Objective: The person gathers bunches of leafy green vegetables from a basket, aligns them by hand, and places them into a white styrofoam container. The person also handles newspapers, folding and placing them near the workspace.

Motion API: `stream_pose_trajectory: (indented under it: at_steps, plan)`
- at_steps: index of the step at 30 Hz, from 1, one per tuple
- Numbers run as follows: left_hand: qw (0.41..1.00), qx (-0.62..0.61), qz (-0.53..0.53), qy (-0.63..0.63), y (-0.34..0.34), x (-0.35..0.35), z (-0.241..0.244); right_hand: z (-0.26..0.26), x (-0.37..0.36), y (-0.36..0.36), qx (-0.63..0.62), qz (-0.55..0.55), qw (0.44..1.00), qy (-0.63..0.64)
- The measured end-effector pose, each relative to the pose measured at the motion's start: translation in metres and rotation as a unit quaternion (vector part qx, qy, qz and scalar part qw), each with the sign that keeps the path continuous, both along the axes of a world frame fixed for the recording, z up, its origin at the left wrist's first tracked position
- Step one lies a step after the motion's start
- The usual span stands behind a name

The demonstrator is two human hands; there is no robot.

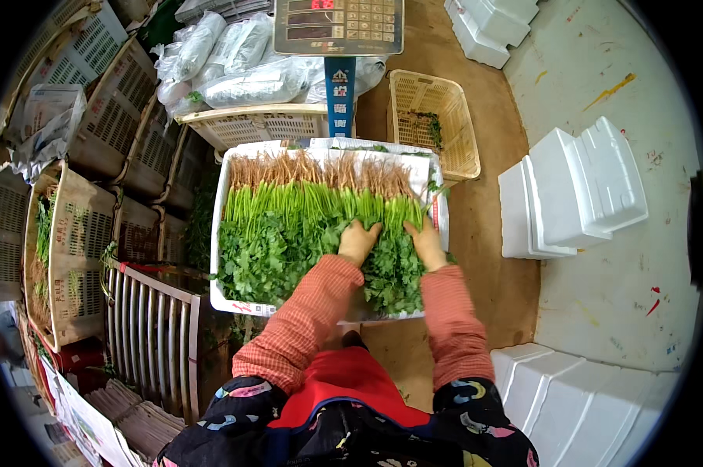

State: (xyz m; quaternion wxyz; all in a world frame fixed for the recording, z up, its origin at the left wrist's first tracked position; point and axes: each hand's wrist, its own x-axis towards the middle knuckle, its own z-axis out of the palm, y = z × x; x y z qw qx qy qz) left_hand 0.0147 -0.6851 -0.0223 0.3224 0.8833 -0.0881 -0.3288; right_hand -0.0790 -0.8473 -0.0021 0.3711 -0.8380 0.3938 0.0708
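Note:
A white foam box (216, 257) stands before me, lined with paper and filled with a row of leafy green herbs (264, 248), probably coriander. Their brown roots lie towards the far side and their leaves towards me. Both hands reach into the right part of the row. My left hand (358, 240) presses on the stems and leaves, thumb towards the right. Opposite it, my right hand (426, 240) rests at the right end of the row. A bunch lies between the two hands; whether either hand grips it cannot be told.
Behind the box rises a scale's display (338, 29) on a blue post (339, 96). A plastic crate (471, 137) with leaf scraps stands beyond on the right. Stacked crates (83, 251) and a metal rack (153, 338) are at left. White foam boxes (561, 187) line the right wall.

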Motion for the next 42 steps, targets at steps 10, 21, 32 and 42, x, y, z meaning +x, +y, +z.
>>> stream_pose_trajectory:
  at_steps: [10, 21, 32, 42]
  plan:
    - [0.995, 0.063, -0.038, -0.060, -0.006, 0.004, 0.017, -0.002, -0.012, 0.013, 0.033, -0.083, 0.994, -0.068]
    - [0.886, 0.021, -0.189, -0.422, -0.007, -0.028, 0.073, 0.048, 0.018, -0.030, -0.158, 0.172, 0.963, -0.132]
    - [0.916, -0.044, -0.189, -0.350, 0.017, -0.072, -0.043, -0.048, 0.034, 0.027, -0.278, 0.255, 0.918, -0.125]
    - [0.908, -0.081, -0.173, -0.374, 0.022, -0.065, -0.021, 0.010, 0.042, 0.031, -0.309, 0.278, 0.893, -0.175]
